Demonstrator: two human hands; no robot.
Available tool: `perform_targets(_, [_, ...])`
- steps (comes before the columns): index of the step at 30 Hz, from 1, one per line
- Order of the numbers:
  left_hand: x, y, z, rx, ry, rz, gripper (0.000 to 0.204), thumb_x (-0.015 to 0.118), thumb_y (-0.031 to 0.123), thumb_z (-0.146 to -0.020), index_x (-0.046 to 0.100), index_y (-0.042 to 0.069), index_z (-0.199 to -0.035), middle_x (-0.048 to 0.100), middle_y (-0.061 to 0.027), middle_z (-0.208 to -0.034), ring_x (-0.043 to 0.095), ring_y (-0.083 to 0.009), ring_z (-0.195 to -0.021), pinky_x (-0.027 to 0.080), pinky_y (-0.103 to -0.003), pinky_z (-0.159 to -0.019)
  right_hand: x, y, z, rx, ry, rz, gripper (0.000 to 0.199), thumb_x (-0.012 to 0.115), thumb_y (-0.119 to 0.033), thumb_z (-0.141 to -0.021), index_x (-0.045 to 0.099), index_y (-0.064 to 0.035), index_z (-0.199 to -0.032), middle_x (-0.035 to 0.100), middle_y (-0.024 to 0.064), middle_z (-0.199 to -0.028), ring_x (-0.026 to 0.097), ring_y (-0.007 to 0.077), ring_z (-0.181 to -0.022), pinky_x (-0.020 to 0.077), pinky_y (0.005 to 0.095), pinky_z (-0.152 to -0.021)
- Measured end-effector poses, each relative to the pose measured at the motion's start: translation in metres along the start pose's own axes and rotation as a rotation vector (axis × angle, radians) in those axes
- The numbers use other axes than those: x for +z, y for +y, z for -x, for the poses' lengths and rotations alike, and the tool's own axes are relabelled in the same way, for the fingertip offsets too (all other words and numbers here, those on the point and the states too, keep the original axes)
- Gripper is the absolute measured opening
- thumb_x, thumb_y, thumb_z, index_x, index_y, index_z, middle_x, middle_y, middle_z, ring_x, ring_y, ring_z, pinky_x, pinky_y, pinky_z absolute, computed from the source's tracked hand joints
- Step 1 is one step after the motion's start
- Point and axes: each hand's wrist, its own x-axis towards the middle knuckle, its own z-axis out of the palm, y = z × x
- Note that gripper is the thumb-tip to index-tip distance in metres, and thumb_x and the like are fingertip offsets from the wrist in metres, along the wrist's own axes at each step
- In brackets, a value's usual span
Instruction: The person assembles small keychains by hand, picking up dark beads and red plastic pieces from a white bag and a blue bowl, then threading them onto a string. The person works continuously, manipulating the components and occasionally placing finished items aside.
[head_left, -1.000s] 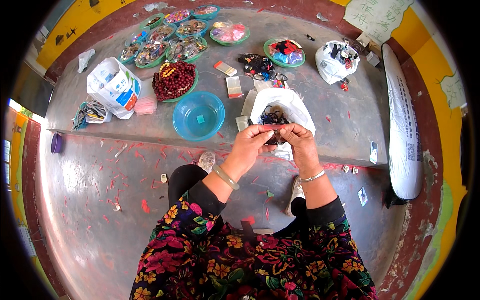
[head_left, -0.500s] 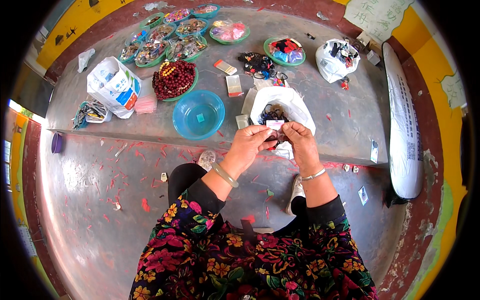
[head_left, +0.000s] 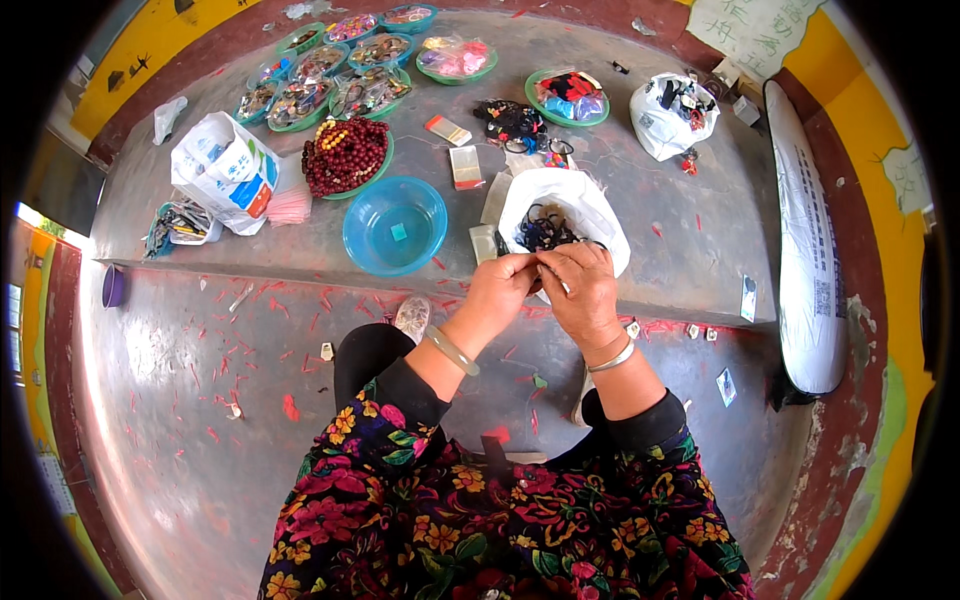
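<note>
My left hand (head_left: 498, 292) and my right hand (head_left: 580, 292) meet at the fingertips over the near rim of a white plastic bag (head_left: 602, 215). Both are pinched closed. Whatever sits between the fingers is hidden by them. Inside the bag lies a heap of dark, loop-shaped bands (head_left: 545, 228), too small to make out fully. Left of my hands stands a blue translucent basin (head_left: 396, 262) with a small teal square (head_left: 399, 232) on its bottom. A clear packet (head_left: 483, 243) lies between that basin and the bag.
On the raised floor stand a basin of dark red beads (head_left: 345, 160), several basins of packaged trinkets (head_left: 370, 95), a printed white bag (head_left: 225, 165) and another filled white bag (head_left: 675, 125). A long silver-wrapped package (head_left: 805, 240) leans at the right. Red scraps litter the lower floor.
The small white-and-pink card between my fingers has gone from sight. My right hand has moved left against the left one, its fingers now folded over the pinch.
</note>
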Motion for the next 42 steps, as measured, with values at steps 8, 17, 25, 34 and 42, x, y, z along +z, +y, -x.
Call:
perform_targets(8, [0.004,0.000,0.003,0.083,0.014,-0.288,0.018,0.049,0.000,-0.084,0.061,-0.007,-0.096,0.066,-0.0072,-0.082,0.060,-0.0097,-0.077,0.049,-0.026,-0.069,-0.002,-0.001,0.002,-0.024,-0.028,0.050,0.013,0.063,-0.007,-0.069,0.065,-0.0077,-0.082,0.058,0.0032,-0.078,0.055,0.0234,-0.076,0.0388,0.0366,-0.072])
perform_targets(17, [0.002,-0.004,-0.001,0.003,-0.017,-0.291,0.018,0.048,0.000,-0.084,0.061,-0.005,-0.096,0.066,-0.0077,-0.084,0.060,-0.0107,-0.079,0.050,-0.026,-0.071,0.006,0.004,0.005,-0.001,-0.029,0.043,0.003,0.062,-0.009,-0.065,0.062,-0.0083,-0.068,0.055,0.0029,-0.070,0.054,0.0229,-0.072,0.0381,0.0363,-0.069])
perform_targets(25, [0.006,-0.010,-0.001,-0.073,-0.044,-0.031,0.022,0.045,-0.003,-0.084,0.060,-0.008,-0.099,0.064,-0.0095,-0.091,0.061,-0.0128,-0.082,0.051,-0.027,-0.076,0.003,0.012,0.011,0.105,-0.065,-0.035,0.004,0.060,-0.011,-0.064,0.064,-0.0086,-0.066,0.056,0.0029,-0.070,0.054,0.0227,-0.073,0.0380,0.0367,-0.070])
perform_targets(34, [0.007,-0.010,-0.006,-0.006,-0.029,-0.144,0.020,0.049,0.000,-0.083,0.062,-0.006,-0.096,0.067,-0.0112,-0.086,0.062,-0.0139,-0.079,0.050,-0.028,-0.071,0.001,0.012,0.008,0.085,-0.057,0.042,0.006,0.062,-0.008,-0.064,0.061,-0.0082,-0.070,0.058,0.0032,-0.073,0.055,0.0229,-0.074,0.0391,0.0358,-0.070])
perform_targets(42, [0.008,-0.010,-0.002,0.225,0.087,-0.446,0.020,0.052,0.008,-0.082,0.064,0.003,-0.097,0.062,-0.0202,-0.082,0.062,-0.0337,-0.076,0.048,-0.035,-0.066,-0.003,0.007,0.005,0.001,-0.005,0.097,0.007,0.063,-0.008,-0.065,0.061,-0.0088,-0.072,0.056,0.0032,-0.072,0.055,0.0236,-0.073,0.0378,0.0369,-0.069])
